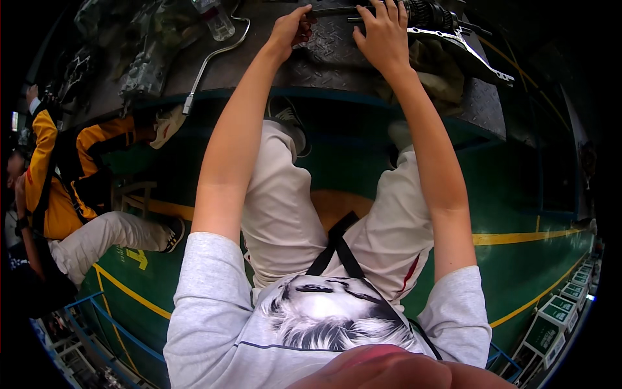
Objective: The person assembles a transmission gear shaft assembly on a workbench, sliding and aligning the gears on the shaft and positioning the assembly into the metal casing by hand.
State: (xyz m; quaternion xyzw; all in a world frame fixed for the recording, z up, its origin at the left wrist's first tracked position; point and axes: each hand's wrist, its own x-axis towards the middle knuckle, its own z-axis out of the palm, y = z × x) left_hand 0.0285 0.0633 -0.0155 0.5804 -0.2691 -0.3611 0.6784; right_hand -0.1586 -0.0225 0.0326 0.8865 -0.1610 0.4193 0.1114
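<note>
My left hand (295, 31) is closed, its fingertips and thumb pinching the left end of a dark metal shaft (334, 11) at the top of the view. The shaft runs right toward a stack of dark toothed gears (431, 13). Over the shaft, just left of the gears, lies my right hand (382, 35), fingers bent across it and thumb apart. Its fingertips are close to the picture's top edge, so the exact grip is partly hidden. Below the gears, a silver metal casing edge with bolt holes (463, 44) slants down to the right.
The parts rest on a metal workbench of patterned plate (324, 74). A bent silver wrench bar (210, 58) and a clear plastic bottle (217, 23) lie to the left, near metal castings (146, 74). Beige cloth (440, 74) lies at right. Persons in yellow-black clothing (55, 201) sit far left.
</note>
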